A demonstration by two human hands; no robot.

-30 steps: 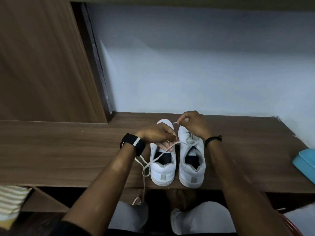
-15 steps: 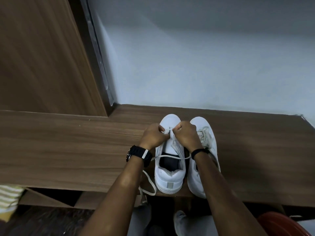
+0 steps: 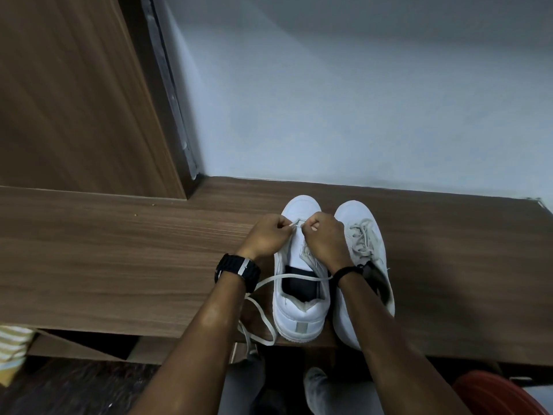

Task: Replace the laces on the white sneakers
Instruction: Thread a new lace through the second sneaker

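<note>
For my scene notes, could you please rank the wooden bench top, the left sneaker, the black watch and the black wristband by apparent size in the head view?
1. wooden bench top
2. left sneaker
3. black watch
4. black wristband

Dim, soft light; edges bend in wide-angle distortion, lower corners blurred, perhaps from motion.

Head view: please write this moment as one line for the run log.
left hand: pinches lace | right hand: pinches lace | left sneaker: lace at toe eyelets | right sneaker: laced | table
</note>
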